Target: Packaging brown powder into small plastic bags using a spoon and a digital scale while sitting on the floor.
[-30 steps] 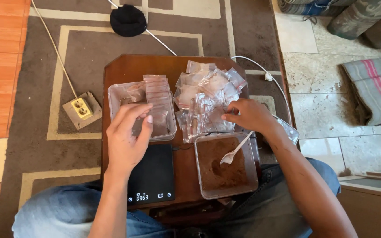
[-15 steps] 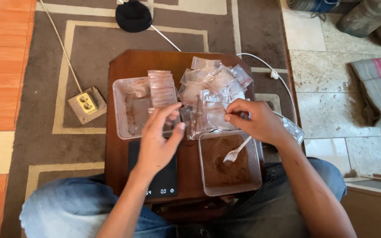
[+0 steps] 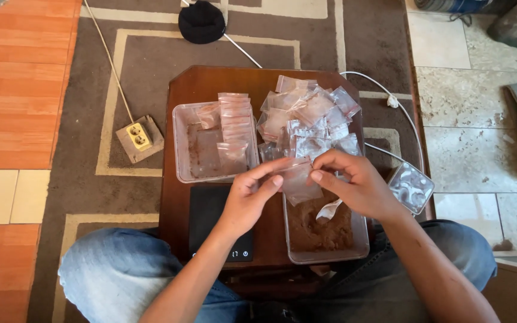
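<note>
Now both hands meet at frame centre: the left hand (image 3: 252,194) has left the black digital scale (image 3: 216,224), and the right hand (image 3: 357,185) joins it. Fingers of both pinch one small clear plastic zip bag (image 3: 299,182) above the clear container of brown powder (image 3: 321,230), so one bag is singled out from the pile of empty bags (image 3: 309,116).

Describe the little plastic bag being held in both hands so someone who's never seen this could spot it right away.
On the small wooden table, look above the clear tub of brown powder at the near right. The small clear bag hangs there, pinched between the left hand and right hand. Unlike the heap of bags behind it, it is lifted off the table.
</note>
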